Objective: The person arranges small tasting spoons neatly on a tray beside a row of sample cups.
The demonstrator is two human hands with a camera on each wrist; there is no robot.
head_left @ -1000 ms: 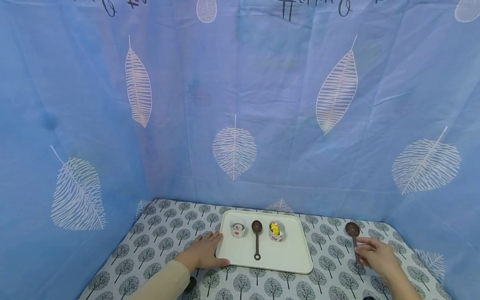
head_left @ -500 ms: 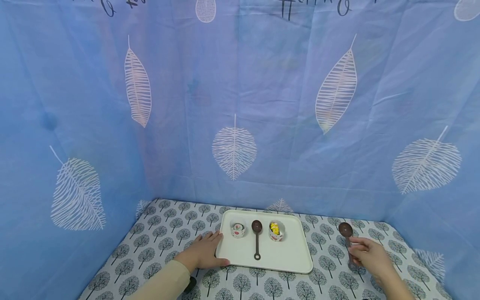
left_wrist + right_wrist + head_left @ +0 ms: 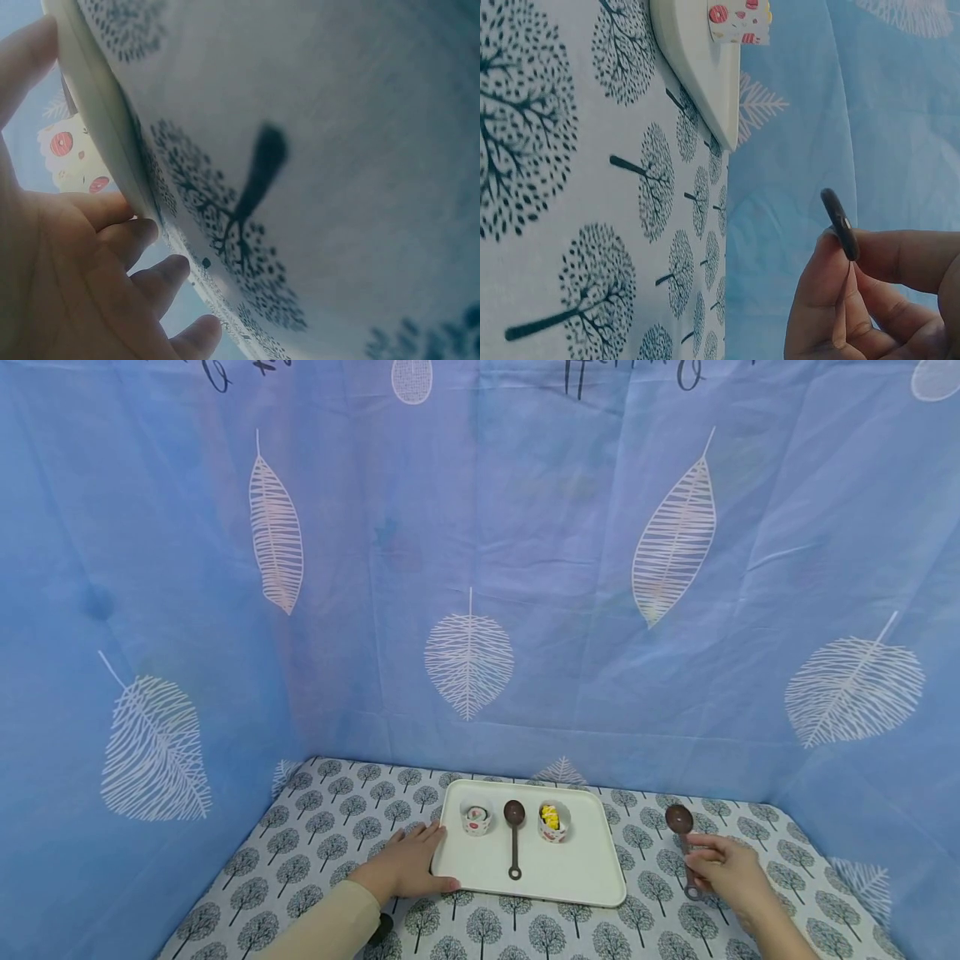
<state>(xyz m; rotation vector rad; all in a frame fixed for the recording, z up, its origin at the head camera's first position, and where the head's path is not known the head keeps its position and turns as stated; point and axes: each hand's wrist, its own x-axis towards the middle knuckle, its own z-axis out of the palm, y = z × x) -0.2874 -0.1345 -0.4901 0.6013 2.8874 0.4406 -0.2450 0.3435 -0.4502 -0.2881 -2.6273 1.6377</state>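
1. The right hand (image 3: 723, 877) pinches a brown spoon (image 3: 684, 847) by its handle, off the counter, right of the white tray (image 3: 585, 881).
2. Its handle points toward the person, bowl away.
3. The left hand (image 3: 408, 864) rests with relaxed fingers against the tray's left edge.

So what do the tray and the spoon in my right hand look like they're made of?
The tray looks like cream plastic or melamine: smooth, matte, with a rounded moulded rim. The spoon pinched in the right hand looks like dark brown plastic with a slight sheen, though finished wood can't be ruled out.
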